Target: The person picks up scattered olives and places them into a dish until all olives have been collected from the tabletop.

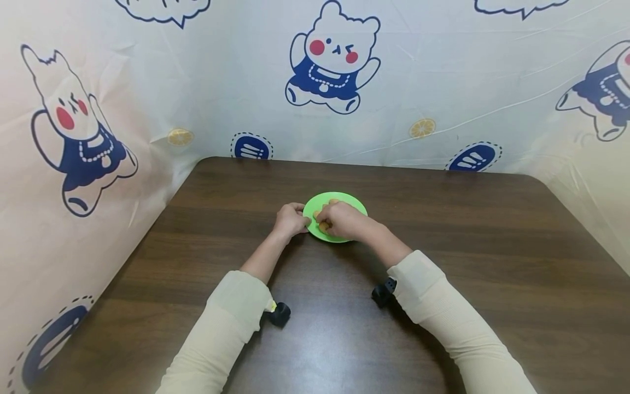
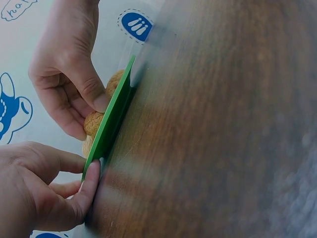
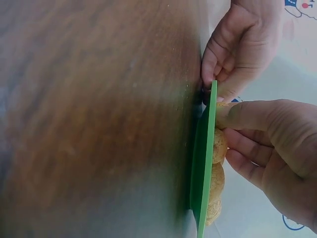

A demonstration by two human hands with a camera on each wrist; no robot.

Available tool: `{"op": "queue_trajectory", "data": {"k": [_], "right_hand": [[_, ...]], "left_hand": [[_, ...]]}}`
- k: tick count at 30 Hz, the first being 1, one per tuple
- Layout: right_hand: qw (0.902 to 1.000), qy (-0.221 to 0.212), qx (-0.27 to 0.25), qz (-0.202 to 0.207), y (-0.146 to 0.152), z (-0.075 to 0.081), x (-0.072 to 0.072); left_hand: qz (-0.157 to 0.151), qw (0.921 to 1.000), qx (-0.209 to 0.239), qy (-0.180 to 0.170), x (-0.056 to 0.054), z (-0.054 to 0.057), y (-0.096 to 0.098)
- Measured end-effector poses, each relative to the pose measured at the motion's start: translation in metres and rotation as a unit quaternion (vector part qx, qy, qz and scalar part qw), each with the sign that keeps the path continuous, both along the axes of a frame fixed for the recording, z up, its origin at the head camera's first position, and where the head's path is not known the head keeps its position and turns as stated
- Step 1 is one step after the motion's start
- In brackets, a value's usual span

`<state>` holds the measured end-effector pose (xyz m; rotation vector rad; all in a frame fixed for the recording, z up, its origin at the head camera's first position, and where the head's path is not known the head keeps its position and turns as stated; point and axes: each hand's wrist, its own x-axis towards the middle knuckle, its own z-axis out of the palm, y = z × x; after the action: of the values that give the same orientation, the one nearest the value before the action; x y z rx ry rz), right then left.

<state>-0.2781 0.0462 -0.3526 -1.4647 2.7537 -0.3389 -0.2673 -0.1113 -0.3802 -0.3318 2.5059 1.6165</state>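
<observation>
A green plate [image 1: 321, 236] rests on the brown table with several tan, wrinkled walnuts on it. My left hand [image 1: 290, 220] pinches the plate's left rim, the thumb on one face and fingers on the other, as the left wrist view shows. From the right, my right hand [image 1: 346, 220] reaches over the plate. Its thumb and fingers close around a walnut [image 2: 93, 123] low against the plate. More walnuts [image 3: 217, 181] lie in a row beside that hand in the right wrist view. The right hand covers part of the plate in the head view.
The wooden table [image 1: 325, 317] spreads around the plate, its far edge against a patterned cloth [image 1: 236, 82] that also runs along both sides. A black wrist camera [image 1: 279, 314] hangs under the left sleeve, another camera [image 1: 383, 293] under the right.
</observation>
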Motion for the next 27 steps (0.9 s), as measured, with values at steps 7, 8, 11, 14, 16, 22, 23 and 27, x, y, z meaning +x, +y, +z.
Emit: {"op": "queue_trajectory", "data": {"k": [7, 8, 11, 14, 16, 22, 23, 27], "right_hand": [[0.9999, -0.006, -0.008, -0.01, 0.001, -0.001, 0.001], [0.9999, -0.007, -0.008, -0.013, 0.001, -0.001, 0.001], [0.9996, -0.01, -0.011, -0.023, 0.003, 0.0, 0.001], [0.9994, -0.015, -0.015, -0.026, 0.004, 0.0, 0.001], [0.9992, -0.02, -0.022, -0.026, 0.005, 0.0, 0.001], [0.9988, -0.015, -0.044, -0.017, 0.012, 0.0, 0.002], [0.9987, -0.014, -0.046, -0.019, 0.014, 0.0, 0.002], [0.9978, -0.029, -0.041, -0.044, 0.024, 0.003, 0.005]], "left_hand": [[0.0, 1.0, 0.008, 0.0, 0.0, -0.001, -0.001], [0.0, 1.0, 0.01, 0.0, 0.0, -0.001, -0.001], [0.002, 0.9999, 0.014, 0.001, 0.0, -0.002, -0.002], [0.002, 0.9999, 0.012, 0.001, 0.0, -0.002, -0.002], [0.001, 0.9999, 0.011, 0.002, -0.001, -0.002, -0.003], [-0.001, 0.9999, 0.013, 0.003, -0.001, -0.003, -0.002], [-0.002, 0.9999, 0.013, 0.002, -0.001, -0.003, -0.002], [-0.012, 0.9999, 0.008, -0.003, -0.002, -0.002, -0.001]]}}
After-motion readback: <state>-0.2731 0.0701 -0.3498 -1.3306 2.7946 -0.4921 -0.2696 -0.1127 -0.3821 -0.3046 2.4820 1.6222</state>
